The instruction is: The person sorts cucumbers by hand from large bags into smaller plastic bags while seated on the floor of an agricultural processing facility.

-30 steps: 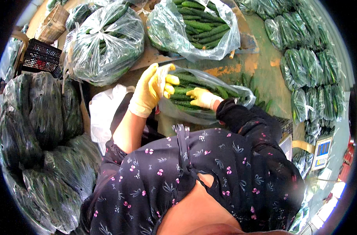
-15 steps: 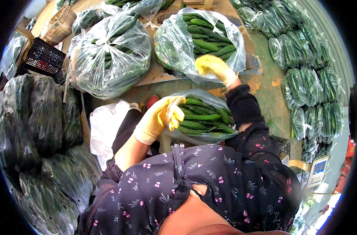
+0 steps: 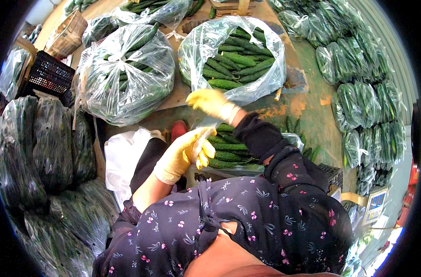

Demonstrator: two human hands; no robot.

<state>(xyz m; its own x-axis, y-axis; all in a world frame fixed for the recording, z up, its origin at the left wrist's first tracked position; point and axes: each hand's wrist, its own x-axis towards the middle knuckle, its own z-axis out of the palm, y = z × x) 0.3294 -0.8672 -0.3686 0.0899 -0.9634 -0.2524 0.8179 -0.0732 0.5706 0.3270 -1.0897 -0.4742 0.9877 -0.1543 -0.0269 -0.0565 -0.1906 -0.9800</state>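
Both my hands wear yellow gloves. My left hand [image 3: 188, 150] is closed on the gathered edge of a clear plastic bag [image 3: 235, 171] in front of my body. Green cucumbers [image 3: 226, 154] lie side by side in that bag, partly covered by my right forearm. My right hand [image 3: 211, 102] hovers between this bag and a large open bag [image 3: 195, 57] farther off. Motion smears its fingers, and nothing shows in them. Loose cucumbers [image 3: 240, 59] fill the large bag, whose mouth is spread wide.
A tied bag of cucumbers [image 3: 126, 81] stands left of the open one. Filled bags [image 3: 53, 143] are stacked along the left, beside a black crate [image 3: 49, 74]. Rows of bagged cucumbers [image 3: 353, 101] line the right. A white bag [image 3: 127, 152] sits by my leg.
My right hand has moved left and nearer from the large bag's front edge, uncovering more of its cucumbers. My left hand keeps its hold on the smaller bag.
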